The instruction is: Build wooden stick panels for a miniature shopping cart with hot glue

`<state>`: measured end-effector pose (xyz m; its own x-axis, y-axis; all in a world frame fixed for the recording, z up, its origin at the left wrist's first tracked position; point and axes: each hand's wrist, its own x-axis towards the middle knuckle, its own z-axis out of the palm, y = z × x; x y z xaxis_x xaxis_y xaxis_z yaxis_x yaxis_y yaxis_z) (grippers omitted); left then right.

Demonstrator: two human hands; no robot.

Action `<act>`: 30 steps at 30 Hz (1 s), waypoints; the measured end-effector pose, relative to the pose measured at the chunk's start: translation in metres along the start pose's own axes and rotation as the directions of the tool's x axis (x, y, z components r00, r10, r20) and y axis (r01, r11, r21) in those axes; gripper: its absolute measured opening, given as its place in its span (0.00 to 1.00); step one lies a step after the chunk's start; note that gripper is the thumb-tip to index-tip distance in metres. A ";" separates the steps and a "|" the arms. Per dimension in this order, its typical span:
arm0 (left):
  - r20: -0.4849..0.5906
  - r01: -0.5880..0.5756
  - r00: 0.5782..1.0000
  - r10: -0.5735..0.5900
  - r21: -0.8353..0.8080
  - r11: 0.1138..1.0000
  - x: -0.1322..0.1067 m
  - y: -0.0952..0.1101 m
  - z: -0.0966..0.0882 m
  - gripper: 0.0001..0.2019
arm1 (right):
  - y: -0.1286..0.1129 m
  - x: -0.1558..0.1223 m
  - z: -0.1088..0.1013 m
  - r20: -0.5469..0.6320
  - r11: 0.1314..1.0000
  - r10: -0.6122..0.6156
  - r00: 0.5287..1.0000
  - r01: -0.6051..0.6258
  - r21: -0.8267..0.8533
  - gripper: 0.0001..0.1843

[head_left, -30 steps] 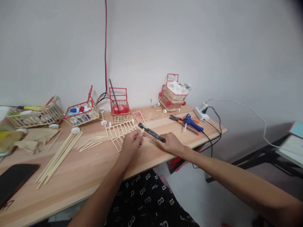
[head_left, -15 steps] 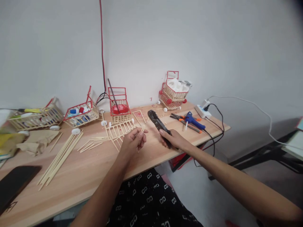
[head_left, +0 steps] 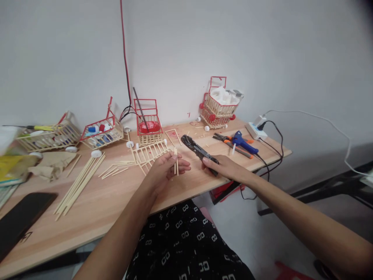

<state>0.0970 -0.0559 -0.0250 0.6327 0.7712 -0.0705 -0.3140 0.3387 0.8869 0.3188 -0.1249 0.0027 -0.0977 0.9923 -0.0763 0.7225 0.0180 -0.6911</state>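
Note:
Two short wooden sticks [head_left: 176, 162] stand nearly upright between the thumb and fingers of my left hand [head_left: 166, 167], over the front of the table. My right hand [head_left: 218, 165] is wrapped round the handles of a dark cutting-plier-like tool [head_left: 196, 147], its head pointing up and left, apart from the sticks. Just behind my left hand lies a flat stick frame with crossbars [head_left: 149, 153]. Several short cut sticks [head_left: 116, 168] lie left of it, and a bundle of long sticks [head_left: 80, 184] further left.
Miniature stick carts stand along the wall: one with a red bowl-like thing [head_left: 149, 126], one with white stuff [head_left: 223, 96], one with bottle caps [head_left: 100, 130]. A blue glue gun [head_left: 243, 142], orange-handled pliers [head_left: 241, 151] and a power strip [head_left: 256, 131] lie right. A phone [head_left: 26, 216] lies left.
My left hand has turned, so the two sticks now show along their length, upright. My right hand and the tool have shifted slightly right. The view has moved a little.

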 end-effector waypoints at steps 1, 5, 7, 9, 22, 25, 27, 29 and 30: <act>-0.010 0.009 1.000 -0.009 0.001 1.000 0.000 0.002 0.001 0.13 | 0.001 0.000 0.001 0.006 1.000 0.007 1.000 -0.007 0.012 0.36; -0.013 0.014 1.000 -0.013 0.044 0.999 0.001 0.006 0.004 0.11 | 0.004 0.001 0.003 0.023 0.999 0.021 1.000 -0.022 0.045 0.36; -0.005 -0.004 1.000 0.004 0.092 0.996 0.000 0.007 0.005 0.10 | 0.004 0.001 0.003 0.014 0.998 0.022 1.000 -0.023 0.058 0.35; 0.003 -0.039 0.999 0.039 0.179 0.983 -0.002 0.006 0.006 0.09 | 0.004 0.002 0.003 0.014 0.997 0.028 1.000 -0.029 0.069 0.35; -0.111 -0.141 0.939 0.325 0.738 0.660 -0.012 -0.001 -0.007 0.04 | 0.019 0.007 0.006 -0.005 0.964 0.046 0.999 -0.043 0.262 0.34; -0.119 -0.154 0.928 0.354 0.742 0.652 -0.013 -0.003 -0.007 0.03 | 0.025 0.010 0.008 -0.009 0.943 0.052 0.999 -0.046 0.330 0.35; -0.126 -0.143 0.927 0.353 0.751 0.645 -0.014 -0.004 -0.007 0.04 | 0.029 0.012 0.010 -0.012 0.920 0.060 0.998 -0.050 0.389 0.35; -0.128 -0.129 0.929 0.346 0.765 0.631 -0.014 -0.004 -0.008 0.04 | 0.033 0.014 0.011 -0.017 0.900 0.070 0.997 -0.056 0.432 0.34; -0.130 -0.124 0.929 0.345 0.770 0.626 -0.015 -0.003 -0.008 0.04 | 0.034 0.015 0.012 -0.018 0.895 0.071 0.997 -0.056 0.442 0.34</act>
<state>0.0831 -0.0640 -0.0308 0.3874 0.9039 0.1812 0.2700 -0.2992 0.9152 0.3335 -0.1112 -0.0303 -0.0337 0.9931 -0.1125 0.3498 -0.0937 -0.9321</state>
